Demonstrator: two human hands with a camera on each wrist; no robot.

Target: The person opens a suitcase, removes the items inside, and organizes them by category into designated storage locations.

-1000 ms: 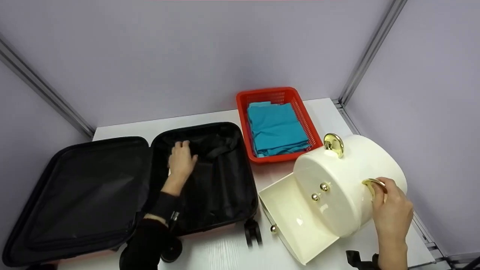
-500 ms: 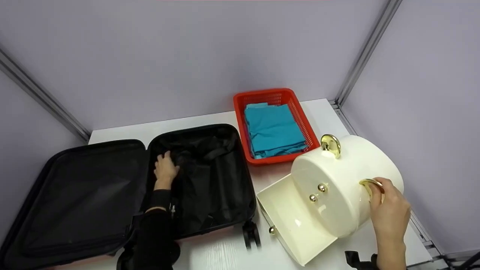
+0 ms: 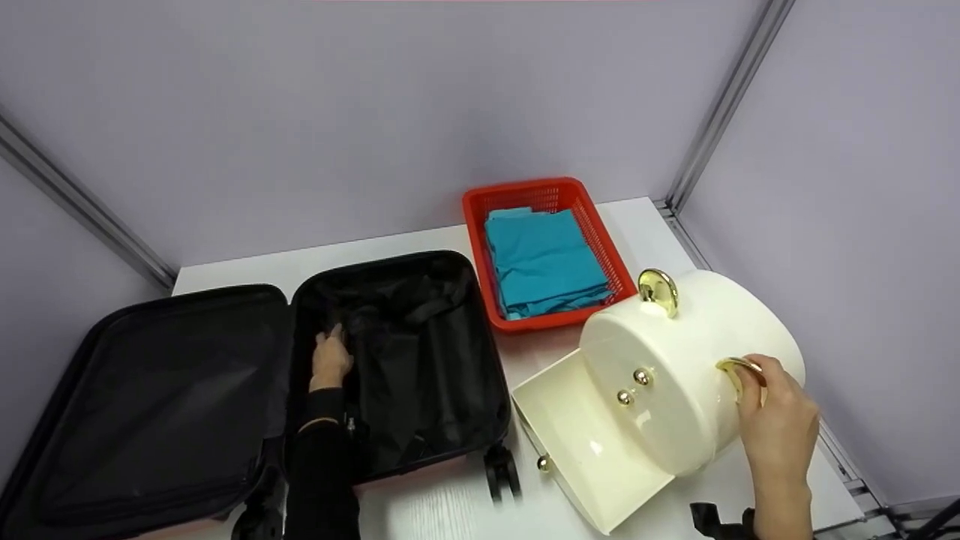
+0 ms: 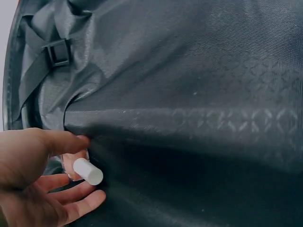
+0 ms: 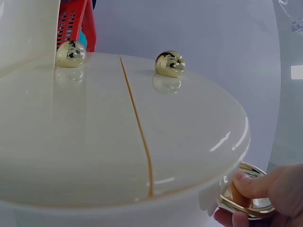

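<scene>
My left hand (image 3: 331, 363) is inside the black-lined right half of an open suitcase (image 3: 472, 352), by its hinge side. In the left wrist view its thumb and fingers hold a small clear bottle (image 4: 72, 166) with a white cap (image 4: 89, 172). Part of the bottle is hidden by the thumb. On the right, my right hand (image 3: 780, 420) grips a round gold handle (image 5: 232, 202) on the side of a glossy cream drum-shaped box (image 3: 735, 330). The box's lower drawer (image 3: 600, 442) is pulled out, with nothing visible inside.
A red basket (image 3: 480, 247) with folded turquoise cloths (image 3: 544, 255) stands behind the box. The suitcase's other half (image 3: 165, 397) lies flat at left. One black wheel (image 3: 501, 472) juts toward the drawer. Walls border the white table (image 3: 435, 510).
My left hand has moved left and nearer, lower into the suitcase beside the hinge. The right hand keeps its grip on the gold handle. The whole head view has shifted slightly.
</scene>
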